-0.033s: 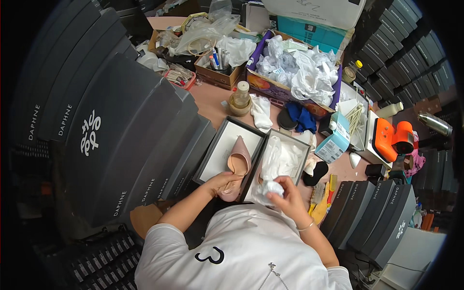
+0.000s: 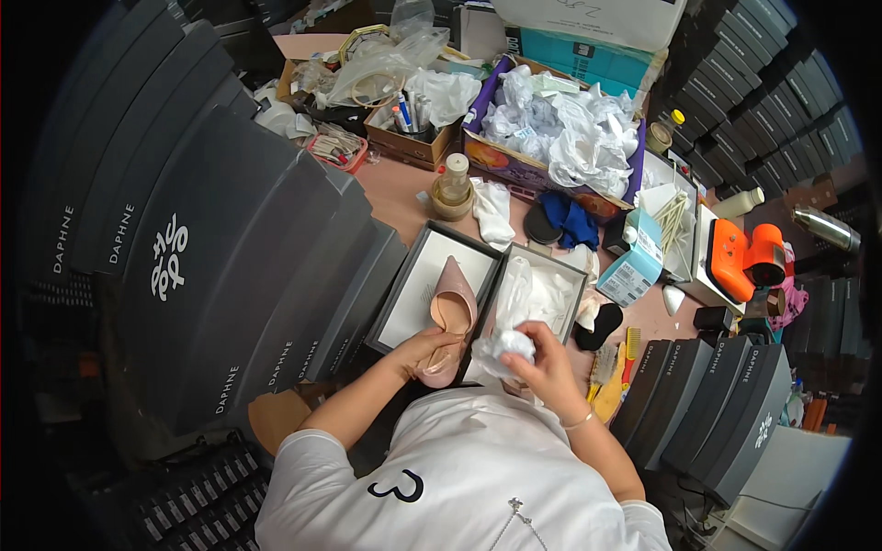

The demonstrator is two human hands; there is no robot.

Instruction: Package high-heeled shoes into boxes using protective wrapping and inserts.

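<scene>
A pale pink pointed shoe (image 2: pixel 452 298) lies toe-away over the left grey box half (image 2: pixel 412 292). My left hand (image 2: pixel 424 351) is closed around the shoe's middle, near its strap. In my right hand (image 2: pixel 548 369) is a crumpled wad of white wrapping (image 2: pixel 505 345), pinched between thumb and fingers, just right of the shoe's heel. A loose length of thin white wrapping runs from the wad into the right box half (image 2: pixel 577 292), where more white paper (image 2: pixel 549 298) lies. The wrapping hides whatever else may be in that half.
Stacked dark shoe boxes (image 2: pixel 248 266) rise on the left, with more boxes (image 2: pixel 703 395) at the right. Behind stand a glue jar (image 2: pixel 453 188), a purple carton (image 2: pixel 524 165) of crumpled white wrapping and a light-blue box (image 2: pixel 634 266). Brushes (image 2: pixel 608 381) lie near my right wrist.
My right hand has shifted slightly left and away from me with the wad, closer to the shoe. My left hand still holds the shoe in nearly the same place.
</scene>
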